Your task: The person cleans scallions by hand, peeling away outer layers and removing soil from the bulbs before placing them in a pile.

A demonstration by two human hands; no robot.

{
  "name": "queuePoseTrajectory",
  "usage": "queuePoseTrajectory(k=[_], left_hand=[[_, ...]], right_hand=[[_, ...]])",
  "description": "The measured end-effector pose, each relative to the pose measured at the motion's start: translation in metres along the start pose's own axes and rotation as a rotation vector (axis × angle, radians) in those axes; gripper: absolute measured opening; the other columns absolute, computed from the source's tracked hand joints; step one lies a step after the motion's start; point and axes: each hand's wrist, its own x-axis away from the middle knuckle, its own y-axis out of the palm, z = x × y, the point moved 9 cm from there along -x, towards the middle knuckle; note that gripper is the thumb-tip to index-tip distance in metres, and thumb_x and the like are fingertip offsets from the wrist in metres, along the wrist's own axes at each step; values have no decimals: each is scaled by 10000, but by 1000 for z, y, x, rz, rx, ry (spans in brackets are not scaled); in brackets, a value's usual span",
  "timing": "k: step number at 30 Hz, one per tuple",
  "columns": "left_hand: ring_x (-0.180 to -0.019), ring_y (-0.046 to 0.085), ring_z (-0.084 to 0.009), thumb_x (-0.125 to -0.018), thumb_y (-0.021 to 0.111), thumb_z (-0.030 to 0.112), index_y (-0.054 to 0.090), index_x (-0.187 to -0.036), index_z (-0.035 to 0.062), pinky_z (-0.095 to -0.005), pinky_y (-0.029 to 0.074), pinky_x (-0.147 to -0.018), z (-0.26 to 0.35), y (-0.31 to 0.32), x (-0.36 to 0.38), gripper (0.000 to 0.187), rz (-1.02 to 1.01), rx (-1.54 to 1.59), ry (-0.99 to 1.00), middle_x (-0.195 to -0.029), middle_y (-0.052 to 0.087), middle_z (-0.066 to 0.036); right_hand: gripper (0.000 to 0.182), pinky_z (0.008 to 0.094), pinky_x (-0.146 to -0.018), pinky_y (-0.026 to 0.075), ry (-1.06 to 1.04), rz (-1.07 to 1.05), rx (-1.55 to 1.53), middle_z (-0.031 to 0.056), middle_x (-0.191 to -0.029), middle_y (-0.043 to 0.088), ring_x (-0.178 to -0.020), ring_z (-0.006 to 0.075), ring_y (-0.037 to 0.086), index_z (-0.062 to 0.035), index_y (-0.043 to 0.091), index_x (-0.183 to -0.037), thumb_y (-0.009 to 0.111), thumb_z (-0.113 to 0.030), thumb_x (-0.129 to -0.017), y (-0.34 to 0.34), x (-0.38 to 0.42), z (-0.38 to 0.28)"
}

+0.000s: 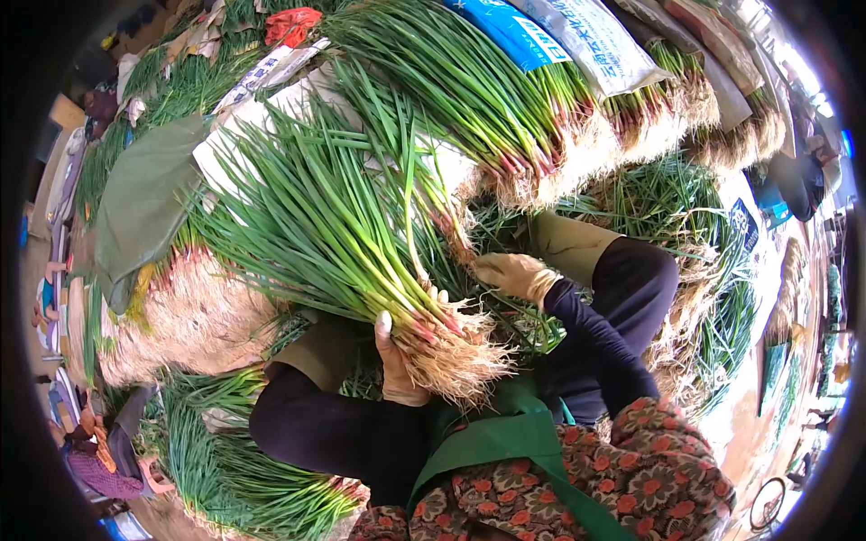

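My left hand [400, 365], in a pale glove, is wrapped around the root end of a thick bunch of spring onions [352, 243]. Their long green leaves fan out up and to the left; the bases are reddish, and pale tangled roots hang over my lap. Beside this bunch, my right hand [516, 276], also gloved, has its fingers closed at the root end of a smaller clump of spring onions [448, 216]. Its fingertips are partly hidden against the roots. A single pale stalk [411, 198] sticks up between the two bunches.
Large rooted bundles [451, 81] lie across the top, under a blue-and-white printed bag [514, 32]. A green cloth [149, 203] covers part of another stack [194, 307] at left. More bundles [244, 451] lie lower left; loose leaves [667, 198] are heaped right of my bent knees.
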Motion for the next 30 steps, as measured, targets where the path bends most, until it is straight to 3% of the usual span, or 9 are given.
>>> queuePoseTrajectory(k=[4, 8, 9, 14, 16, 19, 23, 25, 30], left_hand=[[-892, 590, -316, -843, 451, 570, 410, -1270, -6, -454, 488, -830, -5, 2, 3, 718, 46, -17, -45, -1041, 575, -205], [-952, 582, -334, -847, 450, 573, 331, -1351, 11, -474, 481, -862, -7, 3, 5, 764, -98, -62, -76, -1252, 484, -227], [-959, 581, -336, -849, 450, 573, 313, -1366, 17, -478, 478, -871, -4, 2, 4, 772, -46, -46, -38, -1299, 456, -229], [-1258, 406, -333, -878, 446, 572, 243, -1419, 66, -519, 253, -1098, 4, 1, 10, 768, -327, 214, -44, -1347, 414, -171], [-1259, 402, -318, -843, 548, 444, 237, -1419, 91, -522, 221, -1103, 27, 19, 11, 743, -811, 63, -28, -1327, 419, -143], [-1257, 401, -302, -742, 745, 168, 230, -1418, 111, -522, 196, -1095, 59, 31, 14, 851, -1163, -59, -55, -1317, 416, -118], [-1219, 413, -346, -800, 704, 364, 177, -1433, 39, -587, 368, -958, 65, 25, 6, 885, -1364, -254, 23, -1303, 413, -133], [-1183, 431, -372, -802, 689, 401, 209, -1408, 39, -592, 416, -926, 45, -8, 0, 853, -561, 150, -62, -1266, 419, -147], [-1075, 481, -306, -802, 643, 449, 242, -1377, 39, -566, 434, -853, 38, -3, -5, 813, -514, 190, 23, -1177, 458, -112]], right_hand=[[463, 281, -588, 491, 190, -198, -922, 122, -941, 674, -641, 169, 594, 1, 567, -1147, 466, -405, -948, 29, -41, -60], [244, 295, -710, 509, -456, 352, -424, 125, -897, 664, -807, 223, 628, -4, 609, -1048, 543, -120, -843, -39, -35, -76], [207, 282, -685, 502, -12, 298, -1028, 112, -863, 664, -769, 197, 625, -20, 623, -1020, 526, -90, -851, -49, -32, -43], [234, 283, -612, 482, -9, 557, -535, 108, -765, 619, -643, 158, 561, -65, 596, -1133, 534, -163, -929, -116, 13, -34], [314, 220, -541, 445, 37, 426, -372, -30, -776, 552, -612, 28, 476, -58, 533, -1252, 512, -106, -942, -106, 16, -42], [338, 319, -637, 494, -127, 56, 391, 30, -849, 652, -716, 182, 595, -74, 569, -1184, 588, -144, -854, -39, 16, -52], [246, 416, -623, 507, -151, -470, 389, 89, -824, 670, -764, 300, 656, -160, 668, -1017, 583, -219, -794, 65, 31, -49], [256, 450, -617, 507, -52, -655, 414, 90, -792, 665, -756, 315, 659, -171, 648, -1049, 568, -228, -813, 84, 35, -24], [192, 448, -621, 509, -28, -561, 490, 94, -759, 658, -749, 303, 658, -168, 656, -978, 546, -236, -836, 65, 31, 3]])
